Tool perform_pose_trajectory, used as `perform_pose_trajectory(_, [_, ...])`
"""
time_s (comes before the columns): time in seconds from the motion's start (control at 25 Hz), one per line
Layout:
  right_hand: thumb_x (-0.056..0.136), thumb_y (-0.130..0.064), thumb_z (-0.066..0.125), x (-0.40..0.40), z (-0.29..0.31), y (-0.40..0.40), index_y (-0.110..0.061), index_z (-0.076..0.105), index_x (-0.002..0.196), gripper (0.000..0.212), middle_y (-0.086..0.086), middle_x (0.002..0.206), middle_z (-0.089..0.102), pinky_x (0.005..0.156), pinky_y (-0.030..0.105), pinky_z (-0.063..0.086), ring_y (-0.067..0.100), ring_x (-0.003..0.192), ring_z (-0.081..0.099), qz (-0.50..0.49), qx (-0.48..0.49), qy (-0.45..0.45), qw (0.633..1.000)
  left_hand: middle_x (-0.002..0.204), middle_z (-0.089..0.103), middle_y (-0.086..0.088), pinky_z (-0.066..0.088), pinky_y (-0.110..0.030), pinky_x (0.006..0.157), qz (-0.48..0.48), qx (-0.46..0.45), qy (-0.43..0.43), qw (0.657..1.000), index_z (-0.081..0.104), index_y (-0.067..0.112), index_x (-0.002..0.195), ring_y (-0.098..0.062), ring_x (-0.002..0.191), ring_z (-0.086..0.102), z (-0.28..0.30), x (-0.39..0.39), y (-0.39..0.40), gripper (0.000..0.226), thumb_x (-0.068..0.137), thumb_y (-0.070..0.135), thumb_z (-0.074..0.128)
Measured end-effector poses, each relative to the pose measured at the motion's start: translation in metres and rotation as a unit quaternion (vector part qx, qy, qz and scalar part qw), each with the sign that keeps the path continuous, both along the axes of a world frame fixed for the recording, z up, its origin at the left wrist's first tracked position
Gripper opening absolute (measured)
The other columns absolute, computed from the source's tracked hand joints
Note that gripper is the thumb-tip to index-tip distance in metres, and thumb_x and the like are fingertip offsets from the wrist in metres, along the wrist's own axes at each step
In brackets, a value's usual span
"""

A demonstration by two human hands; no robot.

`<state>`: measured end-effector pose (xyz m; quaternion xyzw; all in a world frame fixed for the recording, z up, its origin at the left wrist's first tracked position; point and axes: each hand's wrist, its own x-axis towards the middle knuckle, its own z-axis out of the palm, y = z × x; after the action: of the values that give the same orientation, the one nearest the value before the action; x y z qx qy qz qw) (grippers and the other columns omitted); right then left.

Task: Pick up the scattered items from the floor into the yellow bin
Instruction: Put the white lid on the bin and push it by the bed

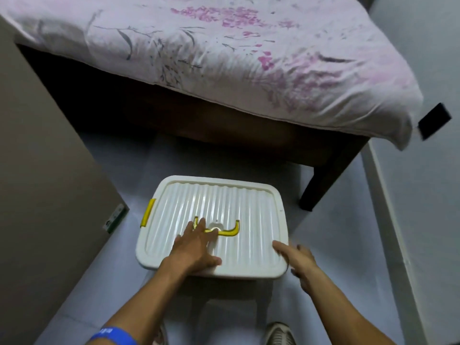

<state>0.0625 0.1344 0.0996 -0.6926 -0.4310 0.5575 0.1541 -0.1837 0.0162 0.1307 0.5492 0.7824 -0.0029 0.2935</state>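
Observation:
The bin stands on the floor with its white ribbed lid (239, 202) on top, a yellow handle (227, 232) in the lid's middle and a yellow clip (147, 212) on its left side. My left hand (195, 247) lies flat on the lid, fingers straight, with the fingertips at the handle's left end. My right hand (297, 258) rests at the lid's near right corner, fingers relaxed and holding nothing. No loose items show on the floor.
A bed with a floral pink sheet (224, 58) and dark wooden frame (321, 180) stands just behind the bin. A tall beige cabinet (42, 170) is on the left, a wall on the right. My shoes (278, 333) are below.

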Motion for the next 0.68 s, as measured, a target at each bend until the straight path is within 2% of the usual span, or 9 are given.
perform_pose_trajectory(0.04, [0.073,-0.025,0.082,0.003,-0.001,0.005,-0.001,0.058,0.124,0.061,0.008,0.114,0.069,0.073,0.03,0.049,0.021,0.089,0.065,-0.014,-0.021,0.048,0.999,0.164,-0.003,0.004,0.019,-0.056,0.118,-0.001,0.0,-0.005,1.0,0.026,0.04,0.149,-0.027,0.151,-0.004,0.002,0.003,0.004,0.083,0.079,0.056,0.068])
perform_pose_trajectory(0.12, [0.071,-0.015,0.083,-0.002,-0.001,0.009,-0.009,0.066,0.105,0.039,0.002,0.09,0.071,0.059,0.025,0.05,0.015,0.075,0.067,-0.032,0.043,0.052,0.997,0.164,-0.002,0.005,0.02,-0.056,0.117,0.002,0.002,-0.006,1.0,0.028,0.04,0.149,-0.027,0.151,-0.004,0.006,0.004,0.011,0.083,0.078,0.054,0.07])
perform_pose_trajectory(0.2, [0.076,-0.019,0.079,-0.012,0.0,0.001,-0.023,0.053,0.092,0.03,-0.004,0.089,0.064,0.054,0.02,0.043,0.006,0.072,0.061,0.018,0.163,-0.033,0.986,0.164,-0.002,0.004,0.02,-0.056,0.117,0.01,-0.005,-0.004,1.0,0.029,0.04,0.148,-0.027,0.151,-0.004,0.005,0.002,0.012,0.083,0.078,0.053,0.071])
perform_pose_trajectory(0.28, [0.086,-0.028,0.07,-0.014,-0.008,-0.013,-0.026,0.046,0.085,0.024,-0.005,0.09,0.063,0.052,0.018,0.036,0.004,0.07,0.056,0.112,0.255,-0.15,0.948,0.164,-0.006,0.004,0.016,-0.057,0.118,0.005,-0.021,-0.004,1.0,0.026,0.04,0.149,-0.027,0.15,-0.008,0.001,0.005,0.009,0.083,0.08,0.052,0.07])
perform_pose_trajectory(0.36, [0.089,-0.033,0.065,-0.003,-0.011,-0.016,-0.027,0.042,0.096,0.025,-0.004,0.094,0.061,0.056,0.023,0.039,0.011,0.073,0.057,0.143,0.279,-0.185,0.932,0.164,-0.011,0.004,0.009,-0.056,0.119,-0.008,-0.041,-0.018,0.999,0.019,0.04,0.152,-0.027,0.15,-0.012,0.0,0.012,0.01,0.084,0.083,0.05,0.067])
perform_pose_trajectory(0.48, [0.087,-0.032,0.07,0.01,0.001,-0.005,-0.022,0.039,0.12,0.046,-0.006,0.102,0.058,0.063,0.029,0.047,0.016,0.082,0.06,0.106,0.187,-0.091,0.973,0.164,0.004,0.0,0.014,-0.049,0.121,0.078,0.05,-0.03,0.995,0.026,0.035,0.15,-0.026,0.15,0.005,0.003,0.016,0.004,0.072,0.088,0.038,0.062])
perform_pose_trajectory(0.52, [0.086,-0.032,0.07,0.014,0.006,-0.002,-0.015,0.046,0.121,0.045,-0.004,0.104,0.062,0.064,0.032,0.051,0.019,0.084,0.064,0.077,0.127,-0.041,0.988,0.163,0.011,-0.002,0.016,-0.047,0.12,0.17,0.111,-0.001,0.979,0.029,0.031,0.149,-0.027,0.148,0.013,0.004,0.014,-0.003,0.067,0.089,0.033,0.059])
perform_pose_trajectory(0.6, [0.09,-0.034,0.066,0.024,0.01,-0.001,-0.007,0.061,0.112,0.035,0.008,0.098,0.071,0.061,0.035,0.055,0.028,0.079,0.07,0.047,0.011,0.039,0.998,0.157,0.022,-0.011,0.023,-0.05,0.115,0.392,0.168,0.058,0.902,0.027,0.022,0.148,-0.034,0.14,0.024,0.001,0.003,-0.028,0.067,0.088,0.026,0.057])
perform_pose_trajectory(0.68, [0.094,-0.027,0.061,0.035,0.009,-0.011,-0.004,0.065,0.109,0.028,0.017,0.09,0.071,0.061,0.036,0.057,0.03,0.07,0.069,0.044,-0.046,0.106,0.992,0.144,0.04,-0.019,0.038,-0.053,0.105,0.579,0.151,-0.082,0.797,0.034,0.008,0.143,-0.04,0.127,0.041,-0.005,-0.01,-0.052,0.06,0.089,0.023,0.057])
